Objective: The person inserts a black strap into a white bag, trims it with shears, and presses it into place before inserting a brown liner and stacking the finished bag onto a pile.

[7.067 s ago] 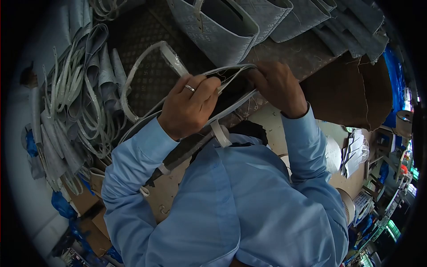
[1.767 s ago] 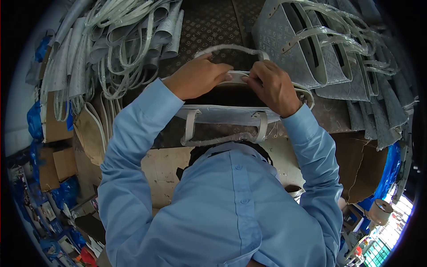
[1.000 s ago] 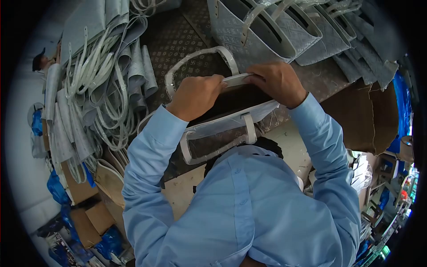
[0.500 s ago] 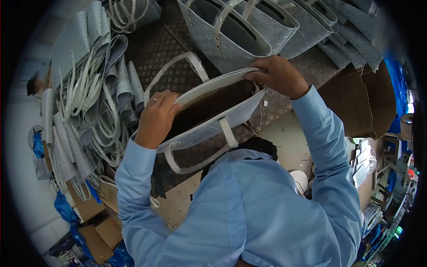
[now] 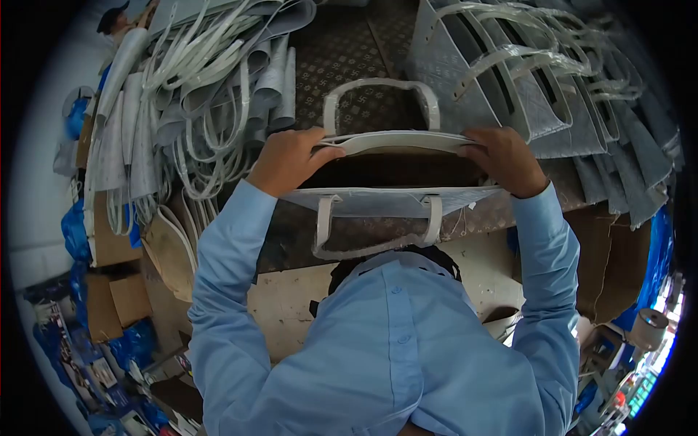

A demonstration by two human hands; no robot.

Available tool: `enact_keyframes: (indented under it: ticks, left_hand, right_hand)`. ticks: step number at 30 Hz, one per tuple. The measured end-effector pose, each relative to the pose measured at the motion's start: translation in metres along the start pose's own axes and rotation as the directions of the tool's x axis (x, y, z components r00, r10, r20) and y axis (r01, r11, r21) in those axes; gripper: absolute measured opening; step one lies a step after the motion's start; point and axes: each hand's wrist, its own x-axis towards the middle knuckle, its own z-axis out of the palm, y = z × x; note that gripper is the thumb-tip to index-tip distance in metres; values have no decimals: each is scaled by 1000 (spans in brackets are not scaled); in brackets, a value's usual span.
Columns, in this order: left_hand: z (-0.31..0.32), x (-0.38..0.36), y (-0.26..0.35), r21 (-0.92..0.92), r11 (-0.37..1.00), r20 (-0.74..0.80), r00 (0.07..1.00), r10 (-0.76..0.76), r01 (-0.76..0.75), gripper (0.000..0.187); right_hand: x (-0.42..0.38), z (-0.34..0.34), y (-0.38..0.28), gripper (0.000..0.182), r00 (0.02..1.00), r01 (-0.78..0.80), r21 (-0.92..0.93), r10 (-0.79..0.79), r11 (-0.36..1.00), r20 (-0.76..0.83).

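Note:
A pale grey handbag (image 5: 385,202) with a brown lining stands open in front of me on the dark patterned table. My left hand (image 5: 292,158) pinches the left end of its far rim, thumb inside the opening. At the right end of that same rim, my right hand (image 5: 503,158) grips with its thumb inside too. Between the hands the white edge bows slightly. One plastic-wrapped handle (image 5: 382,83) stands up behind the far rim. The near handle (image 5: 378,254) hangs down toward my shirt.
Several finished-looking grey bags (image 5: 483,76) stand in a row at the back right. Rolled grey panels with long straps (image 5: 211,109) are piled at the left. Cardboard boxes (image 5: 116,305) lie low on the left. A person in a dark cap (image 5: 114,18) is at the far upper left.
The bag has swung from a slant to nearly level across my view. Both hands still grip its far rim. The surroundings have shifted as my head turned.

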Motion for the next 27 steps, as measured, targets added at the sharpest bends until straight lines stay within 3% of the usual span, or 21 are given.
enact_keyframes:
  ticks: [4, 7, 10, 12, 14, 15, 17, 18, 20, 24, 26, 27]
  left_hand:
    - [6, 0, 3, 46, 999, -77, 997, -24, 28, 43]
    - [6, -4, 5, 75, 996, -52, 998, -47, 51, 42]
    - [6, -5, 7, 62, 998, -94, 996, -7, 13, 41]
    - [4, -6, 11, 195, 979, -218, 971, 93, -50, 40]
    - [-4, 0, 18, 241, 965, -299, 938, 177, -105, 40]
    - [-6, 3, 20, 291, 945, -371, 892, 258, -152, 40]
    - [3, 9, 14, 239, 962, -271, 942, 196, -131, 39]
    - [4, 12, 10, 202, 973, -176, 973, 146, -109, 38]
    - [4, 13, 7, 255, 956, -147, 972, 185, -144, 37]
    - [9, -3, 2, 206, 973, -146, 980, 137, -105, 31]
    - [-7, -17, -10, 47, 998, -63, 997, -49, 52, 27]
    - [-13, -29, -22, -6, 998, -18, 998, -63, 63, 25]
  right_hand:
    - [11, 2, -7, 26, 1000, 20, -77, -20, 997, 5]
    - [11, 6, 1, 24, 998, 40, -97, -35, 995, 45]
    - [8, -2, -8, 22, 998, 47, -151, -40, 987, 50]
    - [13, -7, -27, 21, 998, 59, -200, -54, 978, 28]
    - [24, -8, -54, 19, 950, 195, -163, -227, 967, -213]
    - [34, -1, -60, 19, 951, 192, -163, -224, 968, -214]
    - [52, 19, -61, 19, 926, 367, -4, -366, 930, -88]
    - [58, 31, -53, 19, 927, 365, 2, -364, 931, -87]
    - [74, 49, -39, 20, 945, 285, -46, -273, 958, 179]
    - [61, 49, -32, 18, 930, 313, 62, -319, 948, 183]
    - [54, 44, -25, 24, 934, 353, 83, -356, 932, 29]
    - [50, 35, -22, 24, 928, 369, 78, -371, 926, 24]
